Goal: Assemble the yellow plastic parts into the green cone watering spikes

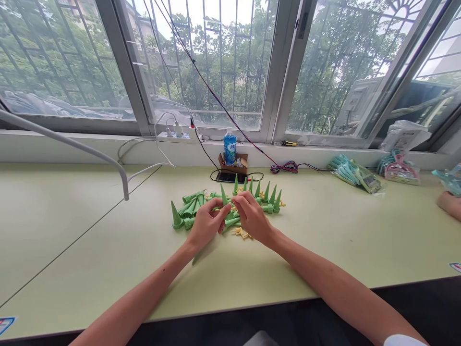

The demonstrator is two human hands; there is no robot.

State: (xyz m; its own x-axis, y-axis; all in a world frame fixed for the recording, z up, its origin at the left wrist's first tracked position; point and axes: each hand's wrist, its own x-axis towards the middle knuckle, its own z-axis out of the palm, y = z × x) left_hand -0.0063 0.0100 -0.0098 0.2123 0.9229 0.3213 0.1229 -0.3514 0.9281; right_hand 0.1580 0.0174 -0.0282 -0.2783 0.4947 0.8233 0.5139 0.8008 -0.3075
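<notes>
A heap of green plastic cone spikes lies on the pale green table, some upright in a row, others on their sides, with small yellow parts scattered among them. My left hand is closed with its fingers pinched on a green cone piece at the pile's middle. My right hand is curled beside it, fingertips meeting the left hand's over the same spot. What exactly sits between the fingers is partly hidden.
A water bottle, a small cardboard box and a dark phone stand behind the pile. Red and black cables and a white charger run along the sill. Bagged green goods lie right. Another person's hand rests at far right.
</notes>
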